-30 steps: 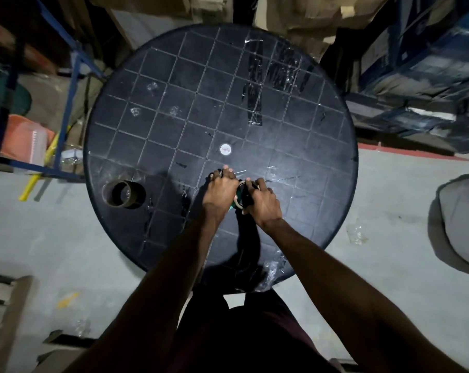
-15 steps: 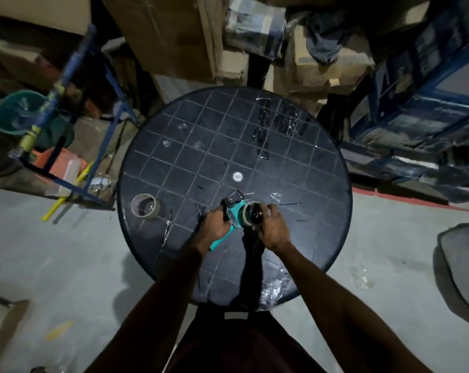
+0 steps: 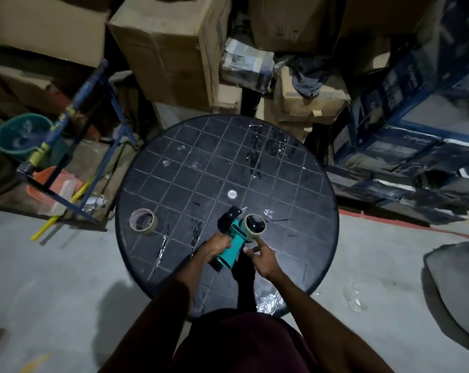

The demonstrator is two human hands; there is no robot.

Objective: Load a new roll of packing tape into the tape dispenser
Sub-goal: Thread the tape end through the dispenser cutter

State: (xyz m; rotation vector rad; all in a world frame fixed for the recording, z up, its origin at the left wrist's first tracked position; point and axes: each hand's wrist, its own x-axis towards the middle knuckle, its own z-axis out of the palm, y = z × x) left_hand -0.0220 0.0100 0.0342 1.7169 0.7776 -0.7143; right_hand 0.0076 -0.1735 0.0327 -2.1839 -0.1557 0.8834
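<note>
A teal tape dispenser [image 3: 234, 244] is held over the near part of the round black table [image 3: 303, 184]. My left hand [image 3: 214, 247] is closed around its handle. A tan tape roll [image 3: 254, 228] sits on the dispenser's black hub, on the right side. My right hand [image 3: 261, 255] is just below that roll, its fingertips touching the roll's lower edge and the dispenser. The dispenser's black front end [image 3: 229, 218] points away from me. Another tan tape roll [image 3: 143, 220] lies flat on the table's left side.
Bits of clear tape stick to the tabletop. Cardboard boxes [image 3: 171, 49] are stacked behind the table. A blue metal frame [image 3: 74, 130], a green bucket [image 3: 20, 135] and an orange crate stand at left. Blue cartons [image 3: 416, 130] fill the right. Grey concrete floor surrounds the table.
The camera has tilted up, so the table sits lower and smaller in view. The dispenser has come out from under my hands, and my right hand has slid off the roll to its lower edge.
</note>
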